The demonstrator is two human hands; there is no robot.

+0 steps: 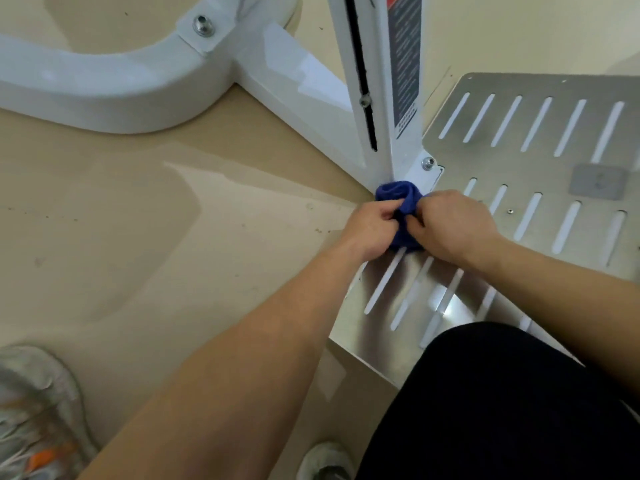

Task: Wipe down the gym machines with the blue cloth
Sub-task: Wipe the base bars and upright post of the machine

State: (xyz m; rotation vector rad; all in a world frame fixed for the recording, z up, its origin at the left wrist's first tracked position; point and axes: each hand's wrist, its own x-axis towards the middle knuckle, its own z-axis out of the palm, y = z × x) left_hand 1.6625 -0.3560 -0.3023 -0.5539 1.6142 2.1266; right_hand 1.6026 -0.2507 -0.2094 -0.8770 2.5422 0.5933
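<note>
Blue cloth (401, 199), bunched into a tight wad, sits at the foot of a white upright post (381, 98) on a gym machine, right where the post meets a slotted metal footplate (554, 174). It is balled up rather than spread flat, probably so it can be worked into the narrow corner around the post's base and the bolt (428, 163) beside it. Both hands are together on the cloth. The left hand (369, 228) pinches its left side with curled fingers; the right hand (455, 226) grips the opposite side, knuckles up. The two hands almost touch, with the cloth between them. The person crouches low, a black-clad knee (502, 410) over the plate and a worn shoe (38, 410) on the tan floor (138, 237)
</note>
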